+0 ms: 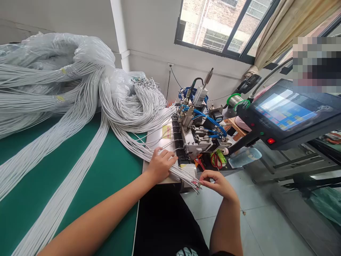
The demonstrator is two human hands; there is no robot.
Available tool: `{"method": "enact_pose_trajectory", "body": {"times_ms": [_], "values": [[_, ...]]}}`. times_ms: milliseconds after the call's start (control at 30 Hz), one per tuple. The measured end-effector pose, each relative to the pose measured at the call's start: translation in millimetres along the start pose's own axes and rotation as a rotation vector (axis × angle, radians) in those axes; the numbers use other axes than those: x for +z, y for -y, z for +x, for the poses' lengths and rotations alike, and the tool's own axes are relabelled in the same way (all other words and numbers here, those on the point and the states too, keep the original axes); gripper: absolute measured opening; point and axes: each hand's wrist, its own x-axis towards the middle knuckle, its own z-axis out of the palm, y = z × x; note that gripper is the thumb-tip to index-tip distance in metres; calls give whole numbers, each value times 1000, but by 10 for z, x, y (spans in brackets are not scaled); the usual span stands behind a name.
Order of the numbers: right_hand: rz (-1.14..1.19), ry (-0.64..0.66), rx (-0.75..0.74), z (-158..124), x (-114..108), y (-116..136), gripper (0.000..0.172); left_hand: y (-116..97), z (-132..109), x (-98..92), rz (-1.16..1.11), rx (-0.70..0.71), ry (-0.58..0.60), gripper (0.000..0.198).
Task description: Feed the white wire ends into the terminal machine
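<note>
White cables slanting lengthwise, tips pointing lower right, left hand clasping them, right hand's grip unclear

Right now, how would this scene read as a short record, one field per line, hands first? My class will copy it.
Left hand: laid across the wires
Right hand: fingertips at the wire ends; grip unclear
Table: green, with more wires on it
Machine: right of the table
Screen: lit, right of the machine
Spool: green-rimmed, beside the screen

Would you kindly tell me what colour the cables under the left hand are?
The cables are white to pale grey, seen best in the head view.
</note>
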Motion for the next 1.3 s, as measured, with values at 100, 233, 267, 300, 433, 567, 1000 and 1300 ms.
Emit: {"method": "enact_pose_trajectory", "body": {"times_ms": [100, 233, 267, 300, 433, 567, 1000, 1300], "values": [[-16, 23, -6, 14, -12, 27, 25, 1, 5, -16, 7, 10, -3, 38], [-36, 15, -12, 21, -10, 17, 25, 0, 12, -21, 7, 42, -34, 42], [-41, -18, -21, 19, -9, 6, 26, -3, 14, -19, 6, 66, -48, 41], [-44, -60, -33, 16, -9, -5, 26, -7, 16, -17, 6, 96, -62, 40], [-42, -213, -56, 9, -20, -35, 25, -29, 21, -21, 19, 216, -102, 33], [24, -293, -25, 60, 17, -61, 26, -40, 18, -48, 29, 283, -103, 32], [582, -583, -40, 602, 414, -66, 34, -16, 13, -24, 25, 352, -14, 33], [280, -577, 2, 605, 301, -87, 31, -51, 18, -44, 23, 168, -33, 31]]}}
